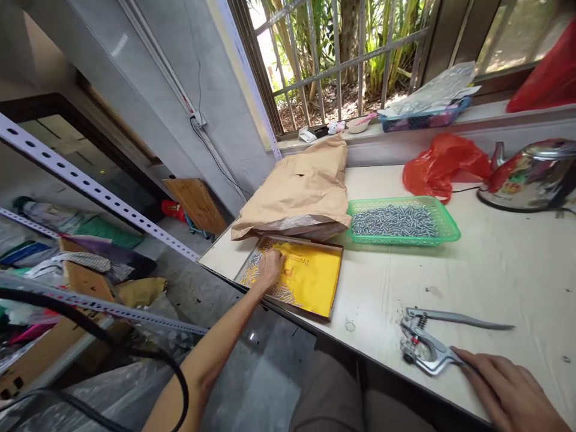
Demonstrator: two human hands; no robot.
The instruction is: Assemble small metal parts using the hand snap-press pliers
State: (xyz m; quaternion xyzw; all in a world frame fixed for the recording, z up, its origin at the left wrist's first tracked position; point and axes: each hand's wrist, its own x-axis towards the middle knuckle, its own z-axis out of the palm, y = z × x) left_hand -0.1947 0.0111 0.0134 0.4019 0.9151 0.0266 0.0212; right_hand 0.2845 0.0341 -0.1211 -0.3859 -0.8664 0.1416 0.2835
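- Head view: my left hand (270, 268) is down in the yellow-lined tray (321, 288) at the near-left edge of the desk (495, 276) — fingers bunched on the small metal pieces (250, 271); whether they pinch any I cannot tell.
- Those pieces look light, hard and slippery; a fingertip pinch suits them.
- My right hand (510, 390) lies slack, fingers touching the lower handle of the hand press pliers (425, 347) — stiff steel, probably weighty, best gripped by both handles.

Small home workshop: worktable (495, 270) by barred window (342, 54), perforated steel shelving (90, 186) left, basket of metal parts (400, 222), hand press tool (427, 342).
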